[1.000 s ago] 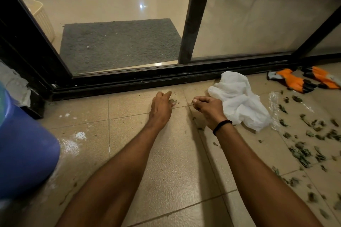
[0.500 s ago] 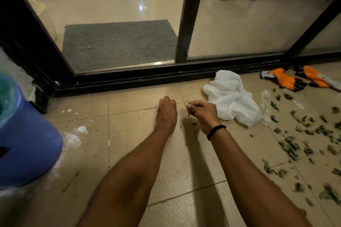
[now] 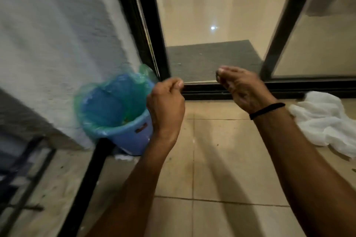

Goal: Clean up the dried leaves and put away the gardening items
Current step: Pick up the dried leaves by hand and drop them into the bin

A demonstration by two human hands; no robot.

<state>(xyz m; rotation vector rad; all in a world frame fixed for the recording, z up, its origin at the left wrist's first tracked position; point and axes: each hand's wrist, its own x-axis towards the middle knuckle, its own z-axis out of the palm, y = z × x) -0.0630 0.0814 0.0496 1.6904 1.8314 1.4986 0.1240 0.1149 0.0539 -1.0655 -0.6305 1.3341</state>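
Right hand pinches dark dried leaf crumbs in bunched fingertips. Left hand curled, contents hidden. Green-lined blue bin at its nine o'clock.

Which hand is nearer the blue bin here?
Left. The left hand is raised just right of the blue bin; the right hand, pinching a dark bit, is farther right, nearer the white cloth.

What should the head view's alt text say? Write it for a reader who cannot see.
The left hand and right hand, fingers curled, hover above a tiled floor near a blue bin with a green liner; the right pinches a dark scrap. A white cloth lies at right by a glass door.
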